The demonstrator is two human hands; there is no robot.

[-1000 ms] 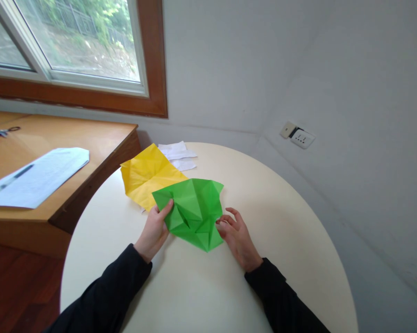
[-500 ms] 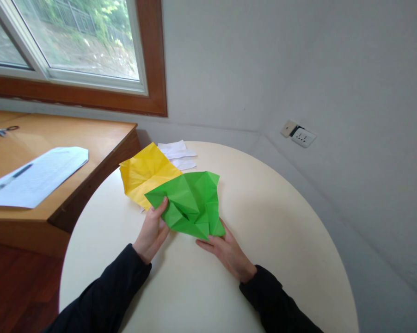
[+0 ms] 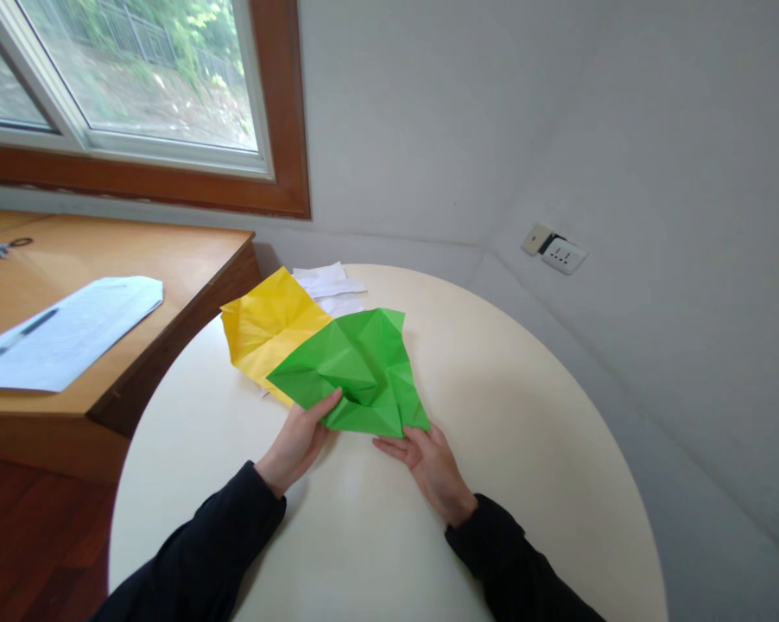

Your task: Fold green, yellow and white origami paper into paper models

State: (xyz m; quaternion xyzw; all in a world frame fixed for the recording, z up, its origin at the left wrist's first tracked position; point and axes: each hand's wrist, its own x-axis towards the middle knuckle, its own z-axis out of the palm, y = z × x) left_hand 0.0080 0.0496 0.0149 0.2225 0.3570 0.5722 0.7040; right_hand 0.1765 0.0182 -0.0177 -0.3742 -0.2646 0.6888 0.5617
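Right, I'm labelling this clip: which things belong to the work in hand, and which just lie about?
In hand: green sheet, held by left hand and right hand.
Apparently lying about: yellow sheet, white papers, printed sheet, pen, likely scissors.

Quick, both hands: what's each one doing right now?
Left hand: closed on the near-left edge of the creased green paper, thumb on top.
Right hand: closed on the same sheet's near-right corner.
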